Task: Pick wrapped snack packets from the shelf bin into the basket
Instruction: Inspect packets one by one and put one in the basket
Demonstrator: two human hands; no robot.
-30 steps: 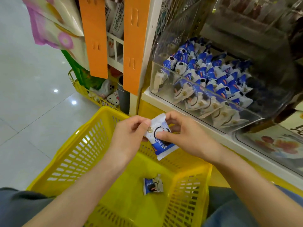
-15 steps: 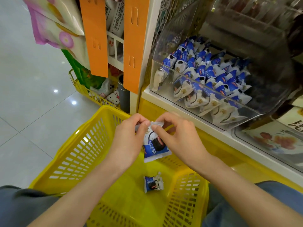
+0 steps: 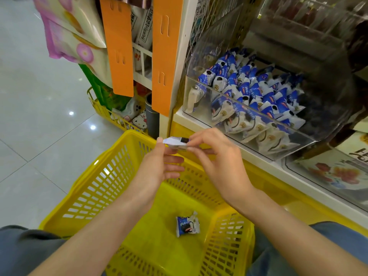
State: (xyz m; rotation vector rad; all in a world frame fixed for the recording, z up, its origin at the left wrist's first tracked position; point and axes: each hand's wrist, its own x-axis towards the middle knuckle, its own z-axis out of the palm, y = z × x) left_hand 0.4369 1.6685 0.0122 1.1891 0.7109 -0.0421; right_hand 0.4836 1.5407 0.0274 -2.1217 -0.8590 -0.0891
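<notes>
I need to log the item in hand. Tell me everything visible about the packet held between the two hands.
The packet is a small sealed wrapper, glossy like plastic film, white and blue with a black patch. It is seen nearly edge-on, lying roughly level, so its print cannot be read. The left hand pinches its left end, the right hand its right. It hangs above the basket's far rim, touching nothing else.

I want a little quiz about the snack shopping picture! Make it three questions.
1. True or false: the basket already holds one packet.
2. How many hands grip the packet held over the basket?
3. The bin of packets is: A) clear, B) wooden.

Key:
1. True.
2. Two: left hand and right hand pinch the held packet.
3. A.
</notes>
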